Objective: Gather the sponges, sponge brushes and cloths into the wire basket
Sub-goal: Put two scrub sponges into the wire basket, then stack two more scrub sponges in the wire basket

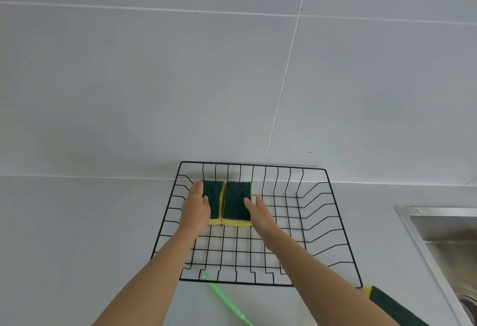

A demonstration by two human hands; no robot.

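Sponges are waiting nearest you: a third sponge [395, 307] is lying at the surface's near right edge, long axis running toward your right arm. Farther in, your left hand [197, 206] and right hand [259, 213], fingers apart, are flanking two sponges [227, 203] in the wire basket [343, 225] by the tiled wall [154, 67].

A green-and-yellow sponge [395, 306] near the counter's [77, 222] front edge and the sink [438, 235] run off frame.
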